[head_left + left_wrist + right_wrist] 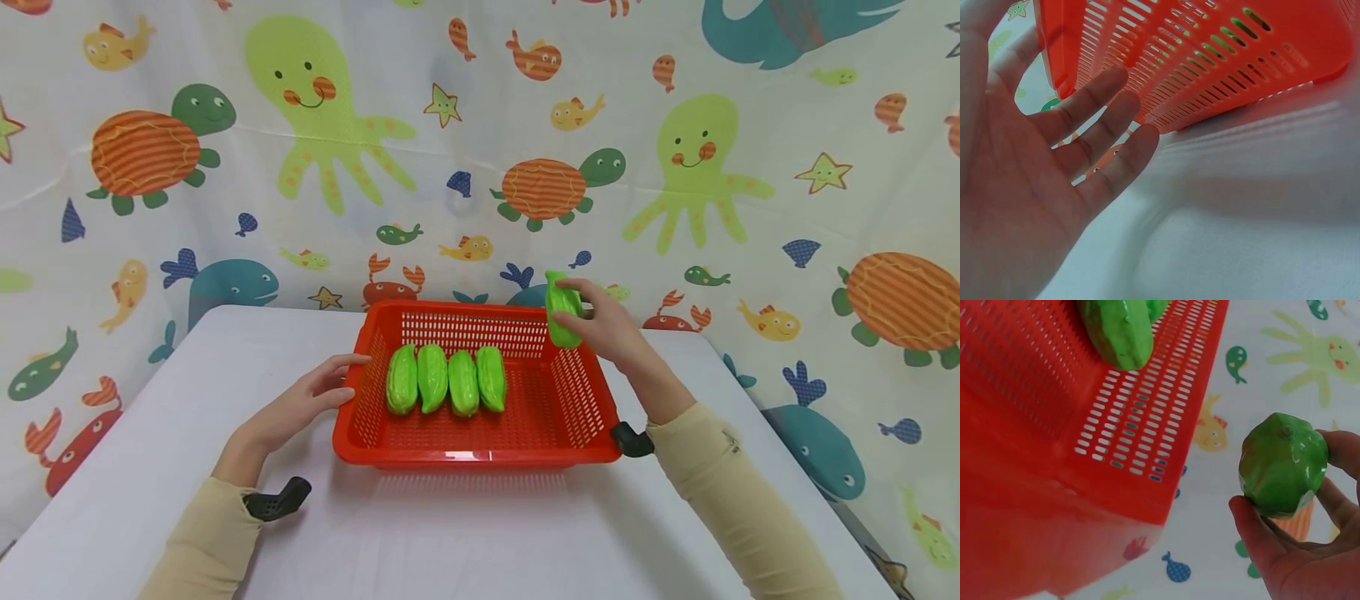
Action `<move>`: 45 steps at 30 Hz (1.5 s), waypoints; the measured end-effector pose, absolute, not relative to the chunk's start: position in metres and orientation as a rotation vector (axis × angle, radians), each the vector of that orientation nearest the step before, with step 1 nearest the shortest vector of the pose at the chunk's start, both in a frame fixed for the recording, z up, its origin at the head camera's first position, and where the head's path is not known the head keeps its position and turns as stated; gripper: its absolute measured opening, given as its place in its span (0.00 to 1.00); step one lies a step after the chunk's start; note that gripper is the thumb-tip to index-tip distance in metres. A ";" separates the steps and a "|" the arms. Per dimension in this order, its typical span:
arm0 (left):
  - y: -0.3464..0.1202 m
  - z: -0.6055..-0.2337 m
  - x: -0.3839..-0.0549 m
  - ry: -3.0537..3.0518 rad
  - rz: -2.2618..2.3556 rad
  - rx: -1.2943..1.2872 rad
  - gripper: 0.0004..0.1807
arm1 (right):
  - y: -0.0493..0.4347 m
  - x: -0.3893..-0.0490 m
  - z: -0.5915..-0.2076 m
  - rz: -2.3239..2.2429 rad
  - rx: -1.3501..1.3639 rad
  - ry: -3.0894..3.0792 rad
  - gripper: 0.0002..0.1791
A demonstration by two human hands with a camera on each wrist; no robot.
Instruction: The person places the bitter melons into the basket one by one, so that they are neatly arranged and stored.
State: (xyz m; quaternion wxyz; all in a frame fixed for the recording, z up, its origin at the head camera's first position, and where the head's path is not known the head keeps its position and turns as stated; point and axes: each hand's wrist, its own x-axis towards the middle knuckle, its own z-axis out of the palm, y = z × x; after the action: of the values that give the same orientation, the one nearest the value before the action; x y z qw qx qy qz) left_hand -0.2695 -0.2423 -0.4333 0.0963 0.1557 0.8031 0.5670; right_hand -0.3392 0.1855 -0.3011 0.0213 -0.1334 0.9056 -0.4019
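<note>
In the head view, a red plastic basket (525,456) with slotted walls stands on the table. Several bright green, ridged gourds (432,379) lie side by side in its left half. One more green gourd (562,310) is held upright over the basket's back right corner, pinched between the thumb and fingers of my right hand (603,323). The right wrist view shows this gourd (1284,465) end-on, beside the basket's rim. My left hand (300,404) is at the basket's left side, fingertips right at the rim. Its fingers (1100,140) are loosely extended along the slotted wall in the left wrist view.
The white table (465,542) reaches back to a hanging cloth (465,125) printed with sea animals. Inside the basket, bare red floor (528,400) shows to the right of the row of gourds. Dark straps with small devices (277,500) sit on both wrists.
</note>
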 end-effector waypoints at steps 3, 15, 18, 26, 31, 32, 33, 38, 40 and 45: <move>-0.242 -0.433 -0.270 2.377 1.681 0.472 0.29 | 0.181 -0.341 -0.303 -1.232 -0.433 2.791 0.31; -0.244 -0.432 -0.270 2.375 1.671 0.442 0.29 | 0.170 -0.352 -0.311 -1.058 -0.440 2.772 0.30; -0.244 -0.431 -0.269 2.374 1.675 0.439 0.29 | 0.167 -0.353 -0.312 -1.044 -0.434 2.744 0.30; -0.243 -0.431 -0.269 2.358 1.682 0.450 0.29 | 0.160 -0.356 -0.318 -1.045 -0.397 2.674 0.29; -0.242 -0.430 -0.269 2.349 1.692 0.442 0.29 | 0.158 -0.358 -0.323 -0.995 -0.433 2.663 0.29; -0.241 -0.430 -0.269 2.350 1.691 0.442 0.29 | 0.158 -0.358 -0.324 -0.982 -0.433 2.661 0.29; -0.241 -0.430 -0.269 2.353 1.690 0.442 0.29 | 0.158 -0.358 -0.324 -0.964 -0.440 2.661 0.29; -0.241 -0.430 -0.268 2.360 1.686 0.438 0.29 | 0.157 -0.358 -0.325 -0.884 -0.484 2.638 0.27; -0.241 -0.430 -0.268 2.362 1.685 0.436 0.29 | 0.157 -0.358 -0.325 -0.866 -0.495 2.611 0.26; -0.241 -0.430 -0.267 2.365 1.683 0.432 0.29 | 0.157 -0.358 -0.328 -0.876 -0.474 2.530 0.24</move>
State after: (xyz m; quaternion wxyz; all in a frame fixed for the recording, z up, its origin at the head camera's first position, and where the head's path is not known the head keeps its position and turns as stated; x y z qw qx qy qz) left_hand -0.2673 -0.2409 -0.4300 0.1031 0.1464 0.8015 0.5705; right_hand -0.3581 0.1566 -0.3277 0.2100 -0.1705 0.9097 -0.3150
